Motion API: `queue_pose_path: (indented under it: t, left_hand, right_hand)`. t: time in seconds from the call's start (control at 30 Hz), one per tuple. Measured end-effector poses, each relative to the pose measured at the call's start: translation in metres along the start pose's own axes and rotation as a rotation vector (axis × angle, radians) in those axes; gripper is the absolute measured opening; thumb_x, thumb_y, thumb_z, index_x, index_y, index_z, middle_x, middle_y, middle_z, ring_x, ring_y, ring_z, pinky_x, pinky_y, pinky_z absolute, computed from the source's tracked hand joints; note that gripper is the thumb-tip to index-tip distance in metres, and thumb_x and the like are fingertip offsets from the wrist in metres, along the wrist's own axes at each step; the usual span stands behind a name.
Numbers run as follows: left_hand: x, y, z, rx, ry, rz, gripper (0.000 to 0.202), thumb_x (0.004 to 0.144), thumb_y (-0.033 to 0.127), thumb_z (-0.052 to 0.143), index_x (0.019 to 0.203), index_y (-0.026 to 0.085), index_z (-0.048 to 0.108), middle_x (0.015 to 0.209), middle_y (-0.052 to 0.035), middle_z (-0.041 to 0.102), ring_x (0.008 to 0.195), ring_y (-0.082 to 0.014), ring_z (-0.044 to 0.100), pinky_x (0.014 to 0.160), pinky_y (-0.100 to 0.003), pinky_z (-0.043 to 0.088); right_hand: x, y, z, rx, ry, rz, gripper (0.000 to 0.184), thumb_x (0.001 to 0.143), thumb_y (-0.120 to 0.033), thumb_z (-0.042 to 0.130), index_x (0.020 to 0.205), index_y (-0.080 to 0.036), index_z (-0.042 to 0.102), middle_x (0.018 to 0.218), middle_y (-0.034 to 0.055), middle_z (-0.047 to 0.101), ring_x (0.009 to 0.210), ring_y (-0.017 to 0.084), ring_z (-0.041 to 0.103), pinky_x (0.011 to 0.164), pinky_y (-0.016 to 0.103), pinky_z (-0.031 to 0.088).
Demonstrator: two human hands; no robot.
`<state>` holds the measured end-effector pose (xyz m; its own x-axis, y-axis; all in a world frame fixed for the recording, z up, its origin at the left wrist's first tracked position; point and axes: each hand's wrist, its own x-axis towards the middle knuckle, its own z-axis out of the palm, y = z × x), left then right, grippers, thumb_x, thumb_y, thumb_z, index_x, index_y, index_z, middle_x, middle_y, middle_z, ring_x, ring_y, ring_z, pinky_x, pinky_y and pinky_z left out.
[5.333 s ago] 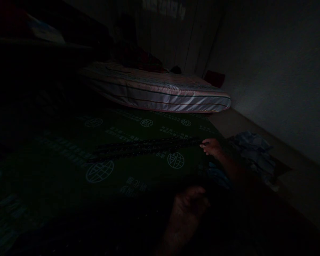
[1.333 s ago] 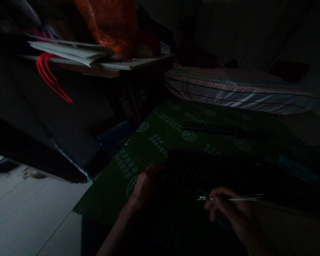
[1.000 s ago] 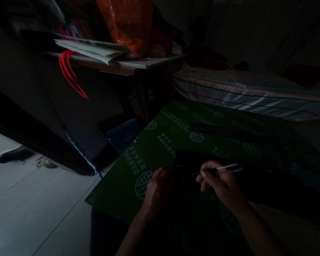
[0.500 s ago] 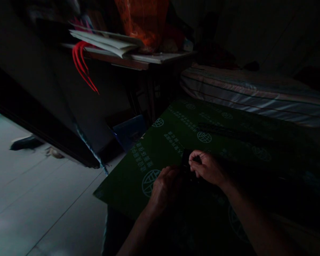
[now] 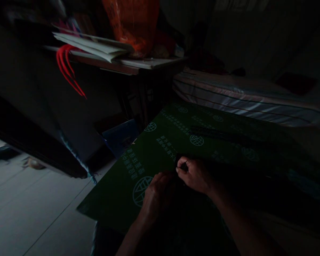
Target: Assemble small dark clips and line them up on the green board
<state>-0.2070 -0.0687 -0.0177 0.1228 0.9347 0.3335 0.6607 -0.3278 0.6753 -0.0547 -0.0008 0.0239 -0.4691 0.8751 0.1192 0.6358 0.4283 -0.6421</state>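
Floor [image 5: 56, 209] is showing pale on the far left, well apart from the left grip [image 5: 156, 193]. Closer, the green printed surface [image 5: 109, 201] is spreading out to the left of this grip and is reaching beyond both grips. The left grip is resting low, with bent fingers at the left end of a dark piece [image 5: 237, 169]. It seems to be steadying this end, but I cannot tell if the fingers are closing on it, because the shadow is hiding their tips.

Just to the right of the left grip, the right grip [image 5: 194, 174] is bending over the same end. Its thumb and forefinger are making a small pinch shape; I cannot tell whether they are holding something thin. The dark piece is lying under and between the two grips and is stretching away to the right, where its outline is fading.

In my judgement, the step in hand is fine fingertip work on this left end, while the left grip is giving support. The next move, I think, is calling for a steady left grip and small, exact motion of the right one; the poor light is making the aim difficult.

Beyond the right grip, dark strips [image 5: 229, 135] are lying apart from the piece. Farther right, a bluish bundle [image 5: 306, 183] is showing only dimly.
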Motion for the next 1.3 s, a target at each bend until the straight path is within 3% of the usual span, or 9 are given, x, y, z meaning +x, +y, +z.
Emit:
queue_pose_path:
  t: [0.2, 0.3, 0.43, 0.53, 0.73, 0.93, 1.03, 1.2, 1.3]
  left_hand:
    - [0.016, -0.019, -0.001, -0.041, -0.002, -0.002, 0.023, 0.082, 0.029, 0.047, 0.101, 0.024, 0.060, 0.094, -0.0050, 0.066, 0.084, -0.0209, 0.065, 0.072, -0.031, 0.054]
    - [0.033, -0.028, 0.001, 0.009, -0.018, 0.026, 0.024, 0.079, 0.027, 0.048, 0.097, 0.024, 0.063, 0.099, -0.0069, 0.065, 0.092, -0.0240, 0.062, 0.079, -0.034, 0.051]
    - [0.046, -0.024, -0.002, -0.017, -0.114, -0.027, 0.021, 0.078, 0.026, 0.048, 0.088, 0.020, 0.065, 0.088, -0.0072, 0.066, 0.081, -0.0223, 0.064, 0.072, -0.032, 0.052]
    - [0.043, -0.014, -0.009, -0.129, -0.172, -0.133, 0.023, 0.080, 0.026, 0.048, 0.096, 0.020, 0.064, 0.087, -0.0049, 0.068, 0.080, -0.0197, 0.065, 0.072, -0.029, 0.052]
    - [0.033, -0.006, -0.016, -0.374, -0.012, -0.355, 0.022, 0.078, 0.024, 0.052, 0.092, 0.017, 0.068, 0.090, -0.0048, 0.070, 0.082, -0.0203, 0.065, 0.072, -0.030, 0.052]
    - [0.033, -0.003, -0.015, -0.586, 0.067, -0.537, 0.020, 0.074, 0.025, 0.057, 0.089, 0.016, 0.067, 0.086, -0.0047, 0.072, 0.079, -0.0211, 0.066, 0.072, -0.032, 0.052]
    - [0.032, -0.004, -0.014, -0.513, 0.048, -0.478, 0.021, 0.076, 0.024, 0.055, 0.091, 0.015, 0.067, 0.087, -0.0058, 0.070, 0.079, -0.0204, 0.065, 0.071, -0.031, 0.052]
    - [0.031, -0.004, -0.005, -0.200, -0.053, -0.137, 0.020, 0.079, 0.019, 0.053, 0.094, 0.015, 0.066, 0.097, -0.0085, 0.064, 0.090, -0.0204, 0.061, 0.079, -0.031, 0.049]
    - [0.033, -0.003, 0.000, -0.053, -0.082, -0.050, 0.018, 0.081, 0.020, 0.051, 0.090, 0.017, 0.066, 0.102, -0.0090, 0.062, 0.092, -0.0203, 0.059, 0.079, -0.031, 0.049]
  right_hand:
    - [0.003, -0.004, 0.004, -0.061, 0.095, -0.009, 0.018, 0.080, -0.036, 0.051, 0.083, -0.020, 0.057, 0.066, 0.0017, 0.063, 0.060, 0.015, 0.059, 0.056, 0.022, 0.038]
    - [0.005, -0.003, 0.004, -0.064, 0.123, -0.019, 0.017, 0.081, -0.035, 0.049, 0.085, -0.020, 0.057, 0.072, 0.0017, 0.066, 0.065, 0.016, 0.061, 0.059, 0.022, 0.040]
    - [0.004, 0.002, 0.005, 0.057, 0.129, 0.009, 0.015, 0.080, -0.033, 0.050, 0.084, -0.020, 0.057, 0.074, 0.0022, 0.066, 0.068, 0.016, 0.060, 0.059, 0.022, 0.040]
    - [0.001, 0.008, 0.005, 0.163, 0.084, 0.042, 0.016, 0.080, -0.034, 0.050, 0.082, -0.019, 0.057, 0.061, 0.0004, 0.060, 0.056, 0.014, 0.055, 0.052, 0.021, 0.038]
    - [-0.003, 0.015, 0.005, 0.339, 0.061, 0.066, 0.021, 0.080, -0.038, 0.051, 0.078, -0.018, 0.056, 0.055, -0.0029, 0.053, 0.051, 0.010, 0.050, 0.049, 0.020, 0.037]
    - [-0.006, 0.017, 0.006, 0.323, 0.076, 0.076, 0.025, 0.082, -0.042, 0.049, 0.080, -0.018, 0.056, 0.053, -0.0032, 0.051, 0.049, 0.010, 0.049, 0.048, 0.020, 0.038]
    - [-0.007, 0.016, 0.006, 0.279, 0.088, 0.056, 0.023, 0.082, -0.040, 0.048, 0.079, -0.018, 0.056, 0.054, -0.0027, 0.052, 0.048, 0.010, 0.049, 0.048, 0.020, 0.038]
    - [-0.006, 0.012, 0.008, 0.140, 0.107, 0.016, 0.020, 0.080, -0.037, 0.051, 0.079, -0.019, 0.057, 0.058, 0.0000, 0.058, 0.052, 0.012, 0.053, 0.051, 0.021, 0.038]
    - [-0.005, 0.009, 0.012, 0.095, 0.117, 0.025, 0.019, 0.081, -0.036, 0.050, 0.079, -0.019, 0.058, 0.061, 0.0014, 0.062, 0.054, 0.013, 0.057, 0.053, 0.021, 0.039]
